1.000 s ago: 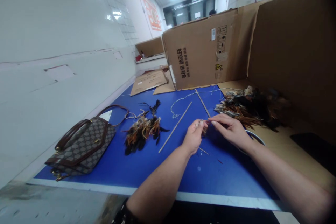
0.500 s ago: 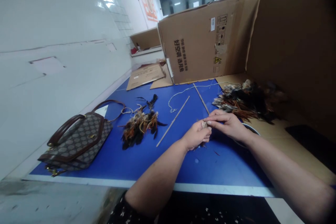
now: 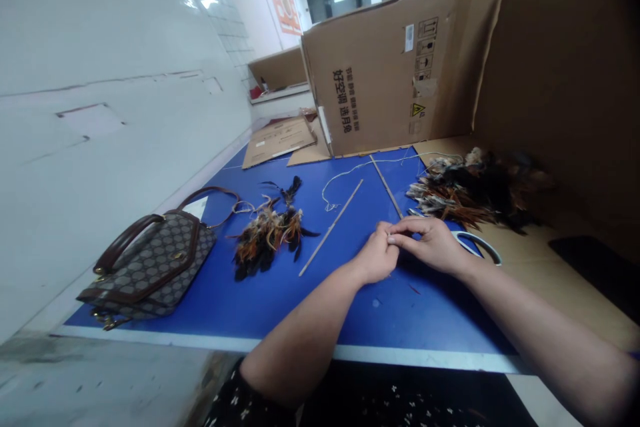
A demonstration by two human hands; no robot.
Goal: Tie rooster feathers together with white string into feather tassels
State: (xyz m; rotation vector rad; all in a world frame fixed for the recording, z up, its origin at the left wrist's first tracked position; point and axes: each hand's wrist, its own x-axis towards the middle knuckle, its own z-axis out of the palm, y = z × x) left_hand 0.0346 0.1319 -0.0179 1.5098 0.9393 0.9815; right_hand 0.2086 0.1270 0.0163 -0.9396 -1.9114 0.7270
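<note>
The left hand (image 3: 376, 259) and right hand (image 3: 434, 244) meet fingertip to fingertip low over the blue counter (image 3: 280, 300), near its middle, both pinched narrow on something too small to make out. Both forearms reach in from the near edge, wrists low. Half a second ago a small tuft of feathers showed between the fingers; now the fingers cover it. A thin stick (image 3: 331, 227) lies just left of them, a feather bundle (image 3: 265, 237) further left, a handbag (image 3: 150, 267) at the far left, a feather pile (image 3: 475, 193) to the right.
</note>
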